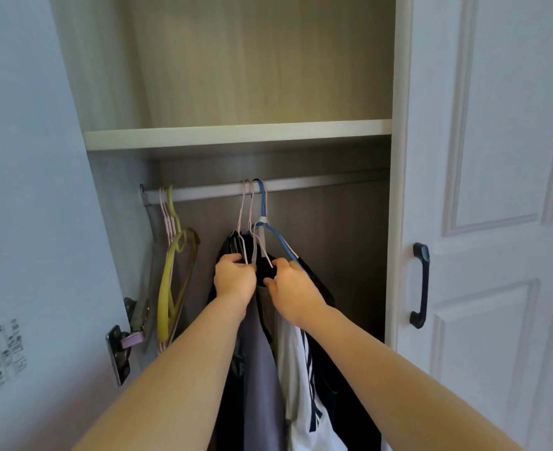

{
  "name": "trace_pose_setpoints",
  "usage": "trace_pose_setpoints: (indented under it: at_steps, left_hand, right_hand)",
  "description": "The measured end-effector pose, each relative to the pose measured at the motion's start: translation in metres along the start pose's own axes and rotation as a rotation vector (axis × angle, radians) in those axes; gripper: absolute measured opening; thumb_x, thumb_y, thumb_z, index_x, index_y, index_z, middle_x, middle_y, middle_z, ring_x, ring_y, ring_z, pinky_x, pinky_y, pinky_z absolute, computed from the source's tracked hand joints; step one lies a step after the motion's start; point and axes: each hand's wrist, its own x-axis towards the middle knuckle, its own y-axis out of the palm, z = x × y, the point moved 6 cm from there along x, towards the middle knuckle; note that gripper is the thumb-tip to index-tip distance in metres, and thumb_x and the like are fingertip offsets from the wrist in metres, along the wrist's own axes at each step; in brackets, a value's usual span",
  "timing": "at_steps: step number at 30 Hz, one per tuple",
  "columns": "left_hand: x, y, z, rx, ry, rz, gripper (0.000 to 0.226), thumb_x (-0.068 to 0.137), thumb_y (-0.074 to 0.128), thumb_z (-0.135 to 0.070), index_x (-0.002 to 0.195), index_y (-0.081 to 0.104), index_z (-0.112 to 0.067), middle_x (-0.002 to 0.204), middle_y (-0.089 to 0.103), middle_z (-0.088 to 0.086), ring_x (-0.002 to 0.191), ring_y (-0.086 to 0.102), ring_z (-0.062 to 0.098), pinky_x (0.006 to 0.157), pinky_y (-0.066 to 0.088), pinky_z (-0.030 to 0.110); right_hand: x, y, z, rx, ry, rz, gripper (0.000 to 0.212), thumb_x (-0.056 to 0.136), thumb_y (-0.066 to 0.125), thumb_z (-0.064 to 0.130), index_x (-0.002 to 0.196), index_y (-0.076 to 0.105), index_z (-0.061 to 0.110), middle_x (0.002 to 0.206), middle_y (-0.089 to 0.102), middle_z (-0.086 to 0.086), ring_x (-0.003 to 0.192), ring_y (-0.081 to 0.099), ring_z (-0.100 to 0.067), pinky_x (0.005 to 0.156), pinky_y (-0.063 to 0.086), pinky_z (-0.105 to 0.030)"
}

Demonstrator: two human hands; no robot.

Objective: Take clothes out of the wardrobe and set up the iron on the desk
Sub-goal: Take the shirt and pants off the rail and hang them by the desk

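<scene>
Clothes gripped at the hangers inside the wardrobe

Clothes (pixel 262 369) hang straight down from the metal rail (pixel 317 183), long axis vertical: a grey garment, a white one with dark stripes, and dark fabric behind. Thin pink wire hangers (pixel 244 206) and a blue hanger (pixel 263 203) hook over the rail. The left hand (pixel 235 277) is curled tight around the pink hanger wires. The right hand (pixel 289 288) pinches the blue hanger's sloping arm. Empty yellow hangers (pixel 171 271) dangle at the left end.

Two hands (pixel 236 278) (pixel 291 288), one rail (pixel 317 183), one shelf (pixel 236 135), one door handle (pixel 420 284)
</scene>
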Motion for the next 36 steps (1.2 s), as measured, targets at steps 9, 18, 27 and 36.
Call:
trace_pose_setpoints:
  at_steps: [9, 18, 27, 36]
  left_hand:
    - [0.025, -0.003, 0.001, -0.310, -0.128, 0.076, 0.022, 0.100, 0.042, -0.009, 0.110, 0.062, -0.013, 0.068, 0.048, 0.004, 0.061, 0.046, 0.015, 0.059, 0.047, 0.028]
    - [0.019, 0.005, -0.027, -0.396, -0.053, 0.083, 0.018, 0.099, 0.046, -0.014, 0.112, 0.059, -0.018, 0.090, 0.062, 0.007, 0.069, 0.057, 0.017, 0.060, 0.048, 0.030]
    - [-0.034, 0.019, -0.027, -0.620, -0.049, 0.015, 0.012, 0.098, 0.048, -0.014, 0.093, 0.059, -0.016, 0.076, 0.054, 0.004, 0.066, 0.051, 0.017, 0.063, 0.045, 0.031]
    - [-0.123, 0.018, -0.024, -0.673, -0.158, 0.075, 0.020, 0.095, 0.054, -0.018, 0.089, 0.071, -0.008, 0.071, 0.065, 0.005, 0.068, 0.061, 0.018, 0.077, 0.054, 0.037]
  right_hand:
    - [0.025, 0.010, 0.019, 0.283, 0.155, -0.028, 0.015, 0.095, 0.042, 0.003, 0.084, 0.051, 0.008, 0.087, 0.052, -0.008, 0.077, 0.051, -0.019, 0.065, 0.037, -0.023]
    - [0.023, -0.018, 0.041, 0.464, 0.141, -0.155, 0.026, 0.093, 0.043, 0.004, 0.071, 0.053, 0.012, 0.079, 0.058, -0.010, 0.073, 0.055, -0.020, 0.060, 0.042, -0.029]
    - [-0.029, -0.054, 0.017, 0.657, 0.213, -0.233, 0.022, 0.099, 0.042, 0.012, 0.095, 0.062, 0.018, 0.085, 0.063, 0.000, 0.064, 0.052, -0.005, 0.056, 0.038, -0.017]
    - [-0.115, -0.080, 0.014, 0.526, 0.204, -0.226, 0.015, 0.098, 0.050, 0.020, 0.098, 0.065, 0.021, 0.084, 0.062, 0.006, 0.071, 0.057, -0.005, 0.054, 0.039, -0.008]
